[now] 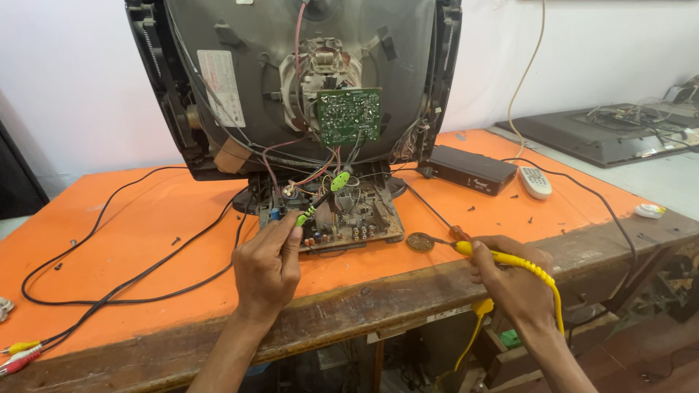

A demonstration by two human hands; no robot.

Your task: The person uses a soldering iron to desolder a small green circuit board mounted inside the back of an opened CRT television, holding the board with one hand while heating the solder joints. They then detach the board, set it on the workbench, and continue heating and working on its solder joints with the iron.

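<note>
My left hand (266, 266) grips a green-handled tool (321, 198) whose far end reaches over the brown circuit board (368, 222) lying below an opened tube television (291, 80). A green circuit board (349, 115) sits on the tube's neck. My right hand (510, 280) holds a yellow-handled soldering iron (502, 256); its tip rests at a small round tin (419, 241) on the orange table (131, 240).
A black set-top box (470, 169) and a white remote (535, 182) lie at the right. Black cables (109, 291) loop over the left of the table, with coloured plugs (18, 354) at the edge. Small screws are scattered about. Another opened flat device (611, 131) lies far right.
</note>
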